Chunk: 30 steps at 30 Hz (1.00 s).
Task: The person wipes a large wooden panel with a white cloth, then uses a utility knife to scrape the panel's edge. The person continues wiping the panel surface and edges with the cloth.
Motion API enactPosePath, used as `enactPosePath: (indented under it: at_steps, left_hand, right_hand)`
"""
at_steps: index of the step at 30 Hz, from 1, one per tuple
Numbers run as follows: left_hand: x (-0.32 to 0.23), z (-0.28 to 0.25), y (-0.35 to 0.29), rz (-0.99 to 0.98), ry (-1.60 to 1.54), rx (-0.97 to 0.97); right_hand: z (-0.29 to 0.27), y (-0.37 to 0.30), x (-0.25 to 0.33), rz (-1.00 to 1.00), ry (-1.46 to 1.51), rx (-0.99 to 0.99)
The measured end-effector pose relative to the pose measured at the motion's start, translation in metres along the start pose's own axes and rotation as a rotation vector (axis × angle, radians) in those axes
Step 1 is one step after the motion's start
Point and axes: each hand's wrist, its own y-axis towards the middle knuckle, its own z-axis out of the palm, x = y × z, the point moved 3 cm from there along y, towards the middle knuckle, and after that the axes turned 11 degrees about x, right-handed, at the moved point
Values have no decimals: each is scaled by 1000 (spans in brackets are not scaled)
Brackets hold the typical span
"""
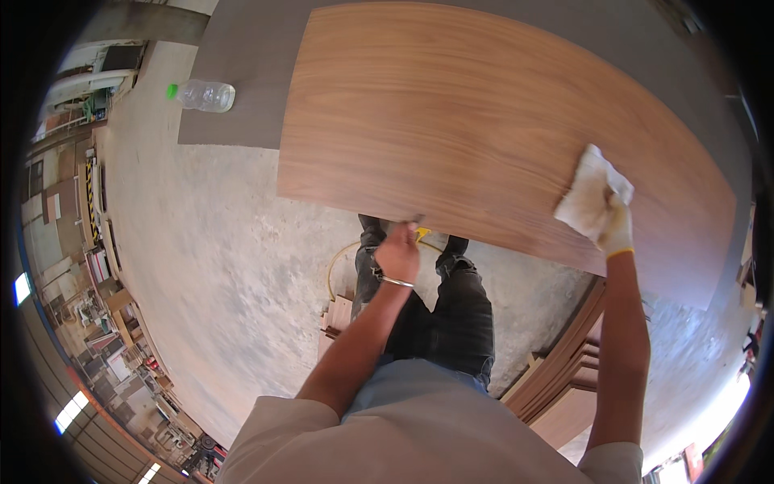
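Note:
A wide brown wood-grain panel (451,105) lies in front of me. My right hand (617,230), in a white glove with a yellow cuff edge, presses a folded white cloth (584,198) onto the panel's right part. Bare and with a metal bangle at the wrist, my left hand (397,254) is closed at the panel's near edge. A small dark tip shows at its fingers; what it belongs to is too blurred to name. Something yellow (422,233) appears beside those fingers, and I cannot tell whether it is held or lies behind.
Under the panel is a grey sheet (242,64), bearing a clear bottle (208,95) with a green cap on its side. Brown boards (564,363) are stacked at my lower right. A thin yellow hose (331,270) curves over the concrete floor (210,266) near my legs.

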Motion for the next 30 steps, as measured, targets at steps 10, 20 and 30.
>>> enactPosePath:
  at_steps: [10,20,30]
  left_hand:
    - [-3,-17,-10,-273,-79,-47]
    - [88,-48,51,-374,169,-215]
    - [-126,80,-70,-3,20,-40]
  right_hand:
    - [-164,-85,79,-33,-106,-271]
    - [-219,-44,119,197,-178,-123]
    - [-189,-38,127,270,-113,-7]
